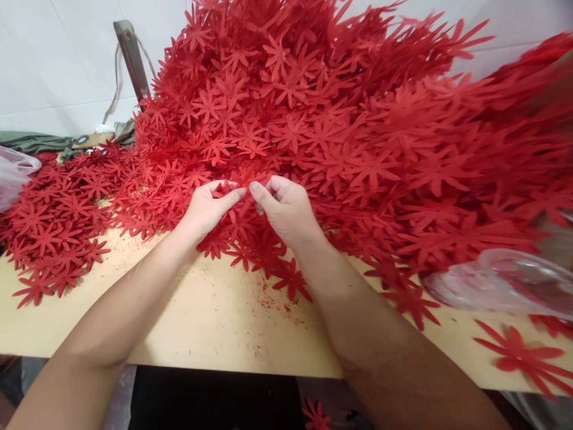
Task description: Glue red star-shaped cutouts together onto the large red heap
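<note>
Here we have the left hand and right hand almost thumb to thumb, fingers pinched close on a red flower, before the big far heap.

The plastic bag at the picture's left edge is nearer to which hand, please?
Left: the left hand is rightward of the plastic bag; the right hand lies farther rightward.

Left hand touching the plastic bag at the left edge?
Apart: the head view shows red flower cutouts spread across the wide gap between left hand and plastic bag.
</note>
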Action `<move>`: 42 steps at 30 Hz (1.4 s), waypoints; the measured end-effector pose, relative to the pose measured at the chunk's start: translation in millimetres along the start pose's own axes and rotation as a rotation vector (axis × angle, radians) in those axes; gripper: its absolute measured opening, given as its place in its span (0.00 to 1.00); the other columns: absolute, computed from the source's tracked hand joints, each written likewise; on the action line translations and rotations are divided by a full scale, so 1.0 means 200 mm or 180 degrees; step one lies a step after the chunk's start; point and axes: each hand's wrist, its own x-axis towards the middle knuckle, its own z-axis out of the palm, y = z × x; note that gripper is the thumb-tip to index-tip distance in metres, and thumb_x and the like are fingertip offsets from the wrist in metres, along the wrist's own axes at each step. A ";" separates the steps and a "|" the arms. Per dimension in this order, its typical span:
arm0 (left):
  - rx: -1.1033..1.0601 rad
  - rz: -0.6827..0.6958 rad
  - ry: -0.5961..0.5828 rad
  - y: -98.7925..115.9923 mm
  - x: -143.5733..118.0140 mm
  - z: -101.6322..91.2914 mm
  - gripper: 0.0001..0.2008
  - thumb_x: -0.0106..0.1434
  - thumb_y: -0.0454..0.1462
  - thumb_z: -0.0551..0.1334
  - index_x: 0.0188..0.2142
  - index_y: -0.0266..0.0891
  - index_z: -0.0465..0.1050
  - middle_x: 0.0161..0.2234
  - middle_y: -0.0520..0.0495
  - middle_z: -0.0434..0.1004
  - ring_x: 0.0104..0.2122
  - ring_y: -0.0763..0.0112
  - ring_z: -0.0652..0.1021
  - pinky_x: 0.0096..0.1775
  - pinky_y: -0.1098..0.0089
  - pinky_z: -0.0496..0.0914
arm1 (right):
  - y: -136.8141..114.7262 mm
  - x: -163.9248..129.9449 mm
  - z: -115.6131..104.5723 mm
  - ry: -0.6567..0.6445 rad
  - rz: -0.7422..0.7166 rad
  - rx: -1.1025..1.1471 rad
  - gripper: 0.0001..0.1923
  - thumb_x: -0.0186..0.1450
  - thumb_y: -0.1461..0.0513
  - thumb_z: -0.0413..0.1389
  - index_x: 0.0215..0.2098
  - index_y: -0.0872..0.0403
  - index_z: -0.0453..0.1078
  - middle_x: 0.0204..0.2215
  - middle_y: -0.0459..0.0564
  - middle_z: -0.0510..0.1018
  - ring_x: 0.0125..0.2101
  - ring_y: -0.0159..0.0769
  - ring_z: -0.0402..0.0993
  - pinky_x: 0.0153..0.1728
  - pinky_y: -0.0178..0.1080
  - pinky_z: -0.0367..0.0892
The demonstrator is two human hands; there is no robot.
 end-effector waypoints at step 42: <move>-0.0473 -0.0119 -0.0261 -0.06 -0.01 0.03 0.10 0.53 0.35 0.66 0.24 0.36 0.64 0.19 0.60 0.66 0.20 0.85 0.66 0.30 0.76 0.61 | 0.00 -0.02 -0.02 0.0214 -0.0120 -0.1010 0.25 0.62 0.48 0.52 0.15 0.51 0.52 0.14 0.41 0.54 0.17 0.27 0.50 0.20 0.36 0.49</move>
